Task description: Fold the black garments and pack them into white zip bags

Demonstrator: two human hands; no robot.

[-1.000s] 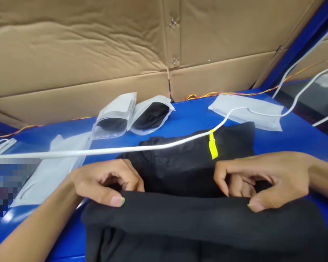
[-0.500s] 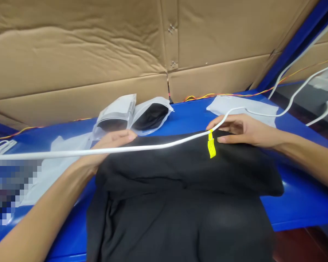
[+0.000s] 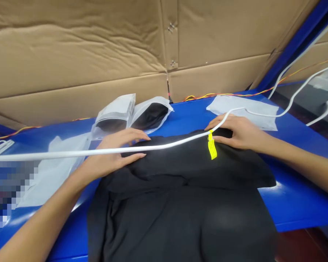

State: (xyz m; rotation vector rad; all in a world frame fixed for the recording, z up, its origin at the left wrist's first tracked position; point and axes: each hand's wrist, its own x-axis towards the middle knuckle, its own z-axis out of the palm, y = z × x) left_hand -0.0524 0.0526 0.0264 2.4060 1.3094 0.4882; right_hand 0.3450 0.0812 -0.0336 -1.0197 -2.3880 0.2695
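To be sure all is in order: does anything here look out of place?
Yes: a white cable runs across the view, in front of the left hand and over the black garment. It looks odd because it lies across the working area.

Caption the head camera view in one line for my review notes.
Left hand and right hand rest on a black garment with a yellow tag on a blue table.

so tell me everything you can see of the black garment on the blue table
The black garment is soft, matte fabric, lying flat and loosely folded on the blue table, with a doubled band across its upper part. The left hand and right hand rest on its far edge. A bright yellow tag sits on it beneath a white cable.
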